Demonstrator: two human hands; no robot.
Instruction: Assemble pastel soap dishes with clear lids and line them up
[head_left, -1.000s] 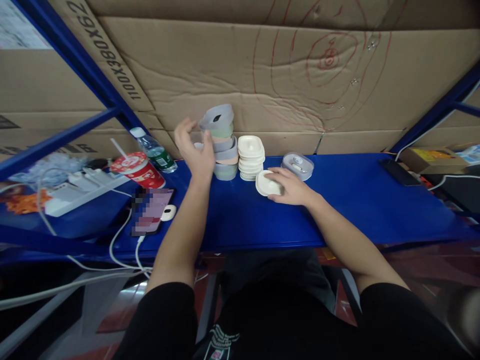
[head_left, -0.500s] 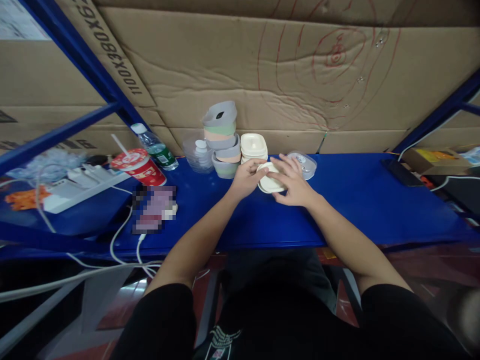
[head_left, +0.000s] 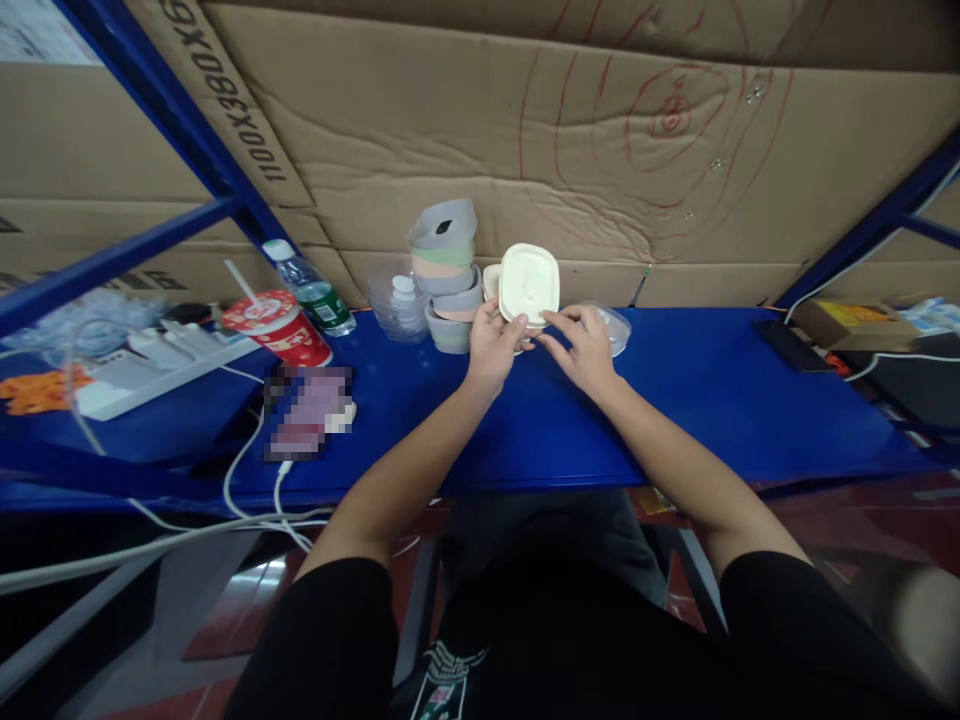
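Note:
A cream square lid [head_left: 529, 283] is raised above the blue table, tilted so its broad face shows. My left hand [head_left: 495, 350] is closed on its lower left edge, with the thumb at the front. At the lower right corner, the fingertips of my right hand [head_left: 585, 350] pinch the edge. Whether a box is attached under the lid is hidden. Behind it, partly covered, stands a cream container [head_left: 490, 280]. To the left rises a stack of grey, green and peach bowls [head_left: 444, 265]. A clear plastic lid [head_left: 616, 328] lies beyond my right hand.
Clear bowls [head_left: 397, 305], a water bottle [head_left: 319, 295] and a red cup with a straw [head_left: 281, 330] stand on the left. Beside them are a power strip [head_left: 157, 372] and white cables. A cardboard wall [head_left: 420, 120] backs the blue table [head_left: 675, 400]; a black object [head_left: 799, 345] lies right.
The cream lid has been lifted and tipped up to show its face. My right hand has moved from over it to its lower right corner.

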